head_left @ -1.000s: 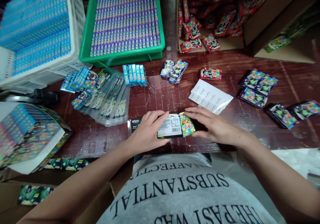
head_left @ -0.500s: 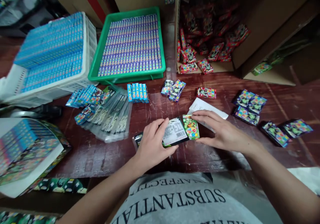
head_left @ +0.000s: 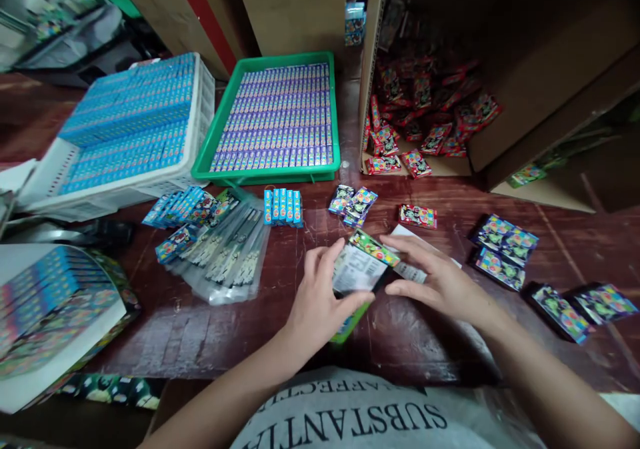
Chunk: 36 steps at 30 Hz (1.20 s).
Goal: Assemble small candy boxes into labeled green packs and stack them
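Here's the packet (head_left: 365, 262), clamped between the left hand's (head_left: 316, 302) thumb and fingers, white label (head_left: 354, 274) already on, not yet laid down! At three o'clock, the right hand's (head_left: 443, 285) fingers stand apart; contact, I can't tell. The packet tilts, dark-edged, bright green towards one o'clock. Loose blue boxes (head_left: 283, 209) stand at ten.

On the table (head_left: 190, 335) before you, a green tray (head_left: 265, 176) holds rows of purple boxes (head_left: 277, 119), between a white basket (head_left: 113, 199) of blue boxes (head_left: 135, 125) and a cardboard carton (head_left: 523, 89) of red packets (head_left: 436, 139).
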### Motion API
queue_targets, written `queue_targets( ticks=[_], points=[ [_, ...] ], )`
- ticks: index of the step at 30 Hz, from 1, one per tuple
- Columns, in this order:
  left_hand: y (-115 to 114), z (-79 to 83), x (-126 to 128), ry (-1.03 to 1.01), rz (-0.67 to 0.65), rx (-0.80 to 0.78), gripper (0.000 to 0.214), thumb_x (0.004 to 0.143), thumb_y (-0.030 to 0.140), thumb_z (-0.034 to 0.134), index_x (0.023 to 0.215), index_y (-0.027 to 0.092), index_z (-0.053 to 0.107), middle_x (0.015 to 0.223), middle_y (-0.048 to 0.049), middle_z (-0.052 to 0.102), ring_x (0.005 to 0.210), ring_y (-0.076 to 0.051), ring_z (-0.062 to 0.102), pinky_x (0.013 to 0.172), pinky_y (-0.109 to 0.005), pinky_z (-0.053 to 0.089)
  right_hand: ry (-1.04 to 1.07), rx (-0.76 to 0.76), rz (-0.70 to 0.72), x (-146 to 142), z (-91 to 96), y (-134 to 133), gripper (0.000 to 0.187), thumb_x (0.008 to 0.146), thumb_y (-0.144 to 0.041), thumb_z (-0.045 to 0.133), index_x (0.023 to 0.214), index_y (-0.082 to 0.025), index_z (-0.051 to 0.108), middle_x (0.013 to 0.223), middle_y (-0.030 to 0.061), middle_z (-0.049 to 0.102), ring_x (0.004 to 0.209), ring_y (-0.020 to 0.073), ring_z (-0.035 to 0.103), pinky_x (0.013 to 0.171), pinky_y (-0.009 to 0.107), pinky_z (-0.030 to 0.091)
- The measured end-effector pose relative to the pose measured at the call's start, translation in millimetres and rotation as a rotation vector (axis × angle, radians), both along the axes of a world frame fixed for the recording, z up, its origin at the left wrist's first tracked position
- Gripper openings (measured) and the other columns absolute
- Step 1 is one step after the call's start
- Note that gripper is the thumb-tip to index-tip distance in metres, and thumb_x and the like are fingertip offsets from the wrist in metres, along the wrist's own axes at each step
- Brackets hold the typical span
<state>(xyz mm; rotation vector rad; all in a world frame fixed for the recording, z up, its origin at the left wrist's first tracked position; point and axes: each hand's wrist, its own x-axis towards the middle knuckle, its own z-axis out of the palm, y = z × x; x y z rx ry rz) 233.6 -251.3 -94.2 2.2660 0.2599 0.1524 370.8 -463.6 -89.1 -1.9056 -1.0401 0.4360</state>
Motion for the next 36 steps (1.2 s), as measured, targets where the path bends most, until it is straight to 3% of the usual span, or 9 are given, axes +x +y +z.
queue_targets(
  ticks=[3,6,11,14,19,24,27,30,36],
  points=[
    [-5,-4.8,3,-0.040,-0.033,-0.223,0.062,0.098,0.035,0.059,0.154,0.029,0.032,0.141,-0.0126,0.050,0.131,-0.028,0.053,0.111,-0.050,0.046,0.193,0.058,-0.118,-16,-11.7,7,0.048,0.095,-0.038,0.066,0.141,-0.032,0.055,0.130,0.0055,0.069,0.113,0.0230,0.069,0.100,0.043,0.058],
    [-1,-11.8,-1,0.014,-0.104,-0.409,0.059,0.099,0.032,0.058,0.153,0.027,0.035,0.143,-0.0132,0.054,0.127,-0.027,0.058,0.106,-0.047,0.051,0.253,0.060,-0.123,-29,-20.6,10,0.032,0.098,-0.036,0.062,0.130,-0.032,0.064,0.119,0.0032,0.073,0.105,0.0210,0.070,0.097,0.042,0.058],
    [17,-16.9,4,0.091,-0.014,-0.547,0.025,0.099,0.035,0.058,0.120,0.023,0.065,0.113,-0.0056,0.070,0.101,-0.019,0.067,0.087,-0.033,0.056,0.407,0.209,-0.311,-56,-41.0,15,0.048,0.096,-0.036,0.065,0.141,-0.036,0.049,0.129,0.0070,0.065,0.115,0.0237,0.066,0.097,0.045,0.059],
    [21,-16.7,15,0.156,0.049,-0.604,0.020,0.097,0.037,0.061,0.106,0.021,0.069,0.096,-0.0029,0.072,0.086,-0.017,0.067,0.077,-0.030,0.055,0.471,0.287,-0.473,-67,-51.9,19,0.039,0.095,-0.037,0.065,0.131,-0.035,0.052,0.119,0.0060,0.067,0.107,0.0226,0.068,0.090,0.041,0.062],
    [22,-17.8,29,0.139,0.024,-0.768,0.016,0.093,0.033,0.067,0.101,0.021,0.073,0.132,-0.0083,0.068,0.121,-0.024,0.065,0.106,-0.043,0.049,0.461,0.184,-0.442,-61,-46.2,21,0.022,0.096,-0.038,0.063,0.117,-0.030,0.064,0.107,0.0046,0.070,0.099,0.0224,0.068,0.088,0.042,0.061],
    [23,-23.7,33,0.160,0.142,-0.916,0.024,0.085,0.029,0.076,0.107,0.022,0.070,0.110,-0.0052,0.077,0.100,-0.019,0.071,0.095,-0.040,0.055,0.345,0.216,-0.437,-55,-35.8,22,0.025,0.098,-0.032,0.061,0.123,-0.032,0.066,0.131,0.0052,0.068,0.122,0.0233,0.064,0.108,0.050,0.050],
    [25,-20.6,35,0.177,0.079,-0.847,0.024,0.085,0.028,0.076,0.109,0.023,0.073,0.111,-0.0042,0.077,0.104,-0.019,0.070,0.099,-0.039,0.054,0.364,0.215,-0.445,-52,-31.9,21,0.028,0.097,-0.031,0.064,0.124,-0.032,0.068,0.121,0.0042,0.074,0.114,0.0216,0.068,0.104,0.048,0.054],
    [28,-11.0,39,0.190,-0.041,-0.706,0.013,0.084,0.029,0.077,0.094,0.021,0.078,0.116,-0.0055,0.075,0.110,-0.020,0.068,0.102,-0.038,0.052,0.392,0.191,-0.444,-47,-24.6,22,0.013,0.093,-0.034,0.069,0.101,-0.030,0.077,0.112,0.0032,0.077,0.107,0.0213,0.070,0.101,0.046,0.055],
    [34,6.5,50,0.319,-0.072,-0.676,0.014,0.082,0.030,0.078,0.089,0.019,0.076,0.092,-0.0043,0.078,0.083,-0.017,0.070,0.084,-0.035,0.056,0.636,0.091,-0.572,-38,-5.7,30,0.022,0.082,-0.045,0.078,0.089,-0.023,0.077,0.094,0.0041,0.079,0.083,0.0198,0.072,0.081,0.040,0.060]
  ],
)
